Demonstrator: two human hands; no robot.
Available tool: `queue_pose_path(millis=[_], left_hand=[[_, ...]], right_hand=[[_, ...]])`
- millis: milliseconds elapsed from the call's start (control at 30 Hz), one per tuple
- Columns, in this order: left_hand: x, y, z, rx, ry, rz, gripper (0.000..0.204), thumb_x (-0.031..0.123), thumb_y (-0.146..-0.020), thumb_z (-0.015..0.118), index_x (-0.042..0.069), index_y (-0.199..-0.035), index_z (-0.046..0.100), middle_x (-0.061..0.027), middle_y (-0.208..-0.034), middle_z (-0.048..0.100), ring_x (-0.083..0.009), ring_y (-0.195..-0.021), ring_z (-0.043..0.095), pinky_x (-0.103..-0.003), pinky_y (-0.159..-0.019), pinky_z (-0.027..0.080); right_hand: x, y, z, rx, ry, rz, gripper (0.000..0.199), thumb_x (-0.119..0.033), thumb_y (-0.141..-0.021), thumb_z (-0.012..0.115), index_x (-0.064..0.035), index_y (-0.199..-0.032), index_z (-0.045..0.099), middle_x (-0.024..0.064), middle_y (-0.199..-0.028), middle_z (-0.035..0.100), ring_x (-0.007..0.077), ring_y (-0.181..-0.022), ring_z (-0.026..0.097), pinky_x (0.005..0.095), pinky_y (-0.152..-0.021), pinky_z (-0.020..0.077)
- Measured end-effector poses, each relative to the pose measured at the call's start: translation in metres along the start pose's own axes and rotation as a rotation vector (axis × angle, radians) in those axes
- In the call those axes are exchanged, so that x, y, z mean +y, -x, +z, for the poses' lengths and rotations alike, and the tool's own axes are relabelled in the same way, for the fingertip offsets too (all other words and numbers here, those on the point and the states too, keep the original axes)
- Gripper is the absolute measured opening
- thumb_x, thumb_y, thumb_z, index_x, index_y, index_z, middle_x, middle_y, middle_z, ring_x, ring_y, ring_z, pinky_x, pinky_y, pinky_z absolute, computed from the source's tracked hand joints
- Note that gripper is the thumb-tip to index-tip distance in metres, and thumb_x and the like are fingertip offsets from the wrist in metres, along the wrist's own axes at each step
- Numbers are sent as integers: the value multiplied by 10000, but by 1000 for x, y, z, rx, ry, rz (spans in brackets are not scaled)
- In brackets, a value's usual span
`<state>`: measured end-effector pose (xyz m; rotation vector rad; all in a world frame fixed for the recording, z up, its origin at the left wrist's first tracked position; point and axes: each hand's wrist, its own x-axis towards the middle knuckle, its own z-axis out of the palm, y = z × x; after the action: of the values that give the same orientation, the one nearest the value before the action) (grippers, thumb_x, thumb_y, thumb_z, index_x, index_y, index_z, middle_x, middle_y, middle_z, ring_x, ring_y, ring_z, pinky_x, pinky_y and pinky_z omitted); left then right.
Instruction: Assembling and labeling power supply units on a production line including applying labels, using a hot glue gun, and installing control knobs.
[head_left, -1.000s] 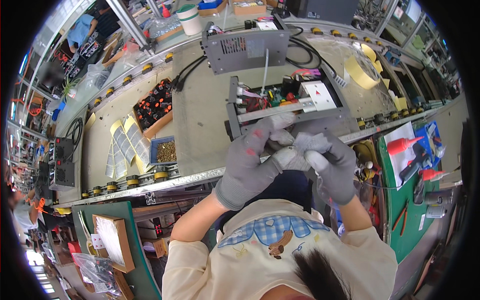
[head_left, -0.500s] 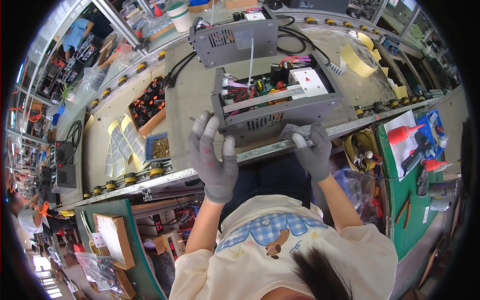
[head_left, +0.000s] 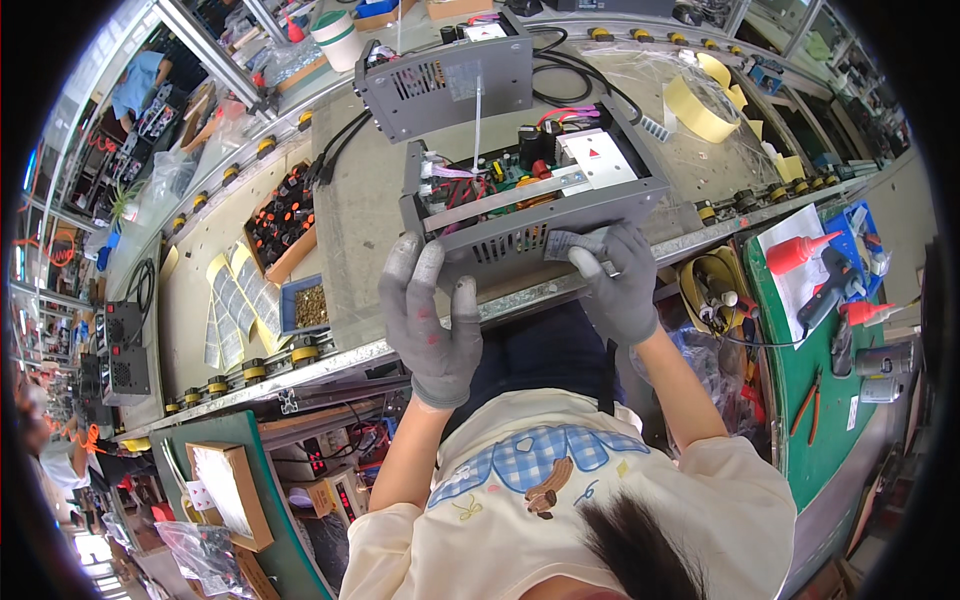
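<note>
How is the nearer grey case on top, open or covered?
Open: the nearer grey case has no cover on top, so its metal bar and white plate show.

Two gloved hands (head_left: 432,335) are showing, and two open gray cases (head_left: 530,213) are sitting on one counter (head_left: 350,255). One blue bin (head_left: 287,316) is standing there. Two red bottles (head_left: 798,254) and one pair of pliers (head_left: 815,403) are lying on one green mat (head_left: 830,435).

Orange-handled pliers (head_left: 813,391) lie on a green mat (head_left: 832,448)
</note>
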<state>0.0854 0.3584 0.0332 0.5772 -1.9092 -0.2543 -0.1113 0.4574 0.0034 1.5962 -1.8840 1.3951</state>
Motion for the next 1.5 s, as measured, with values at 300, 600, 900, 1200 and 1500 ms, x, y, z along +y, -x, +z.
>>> queue_pose_path(millis=[300,600,900,1200,1500], left_hand=[[6,-3,2,-14,-38,17,442,33,-780,635,34,-1206,515,-219,-1217,511,-393,-1118,508,-421,-917,435],[8,-3,4,-27,-48,8,436,54,-783,642,43,-1203,528,-201,-1215,515,-392,-1120,505,-429,-925,432],[7,-3,5,-26,-41,15,424,61,-785,642,44,-1194,532,-192,-1208,521,-389,-1120,503,-432,-928,427],[8,-2,5,-27,-34,16,423,57,-782,641,44,-1191,533,-188,-1201,524,-388,-1119,501,-438,-933,420],[3,-6,8,-39,-56,26,429,55,-759,651,36,-1175,546,-185,-1195,526,-391,-1117,499,-441,-933,421]], right_hand=[[-1,1,3,21,34,9,139,-140,-707,736,-83,-779,632,60,-752,594,273,-710,540,358,-649,421],[3,2,6,30,54,3,151,-155,-705,733,-84,-759,611,60,-717,560,270,-697,526,368,-650,403],[2,3,7,19,66,28,169,-167,-717,726,-75,-755,590,73,-734,558,279,-706,528,373,-647,413],[4,5,7,15,41,45,181,-154,-705,727,-66,-731,571,79,-719,547,289,-700,529,374,-644,417],[5,25,-2,44,-1,28,140,-145,-706,723,-78,-765,615,51,-775,612,256,-711,550,352,-665,421]])
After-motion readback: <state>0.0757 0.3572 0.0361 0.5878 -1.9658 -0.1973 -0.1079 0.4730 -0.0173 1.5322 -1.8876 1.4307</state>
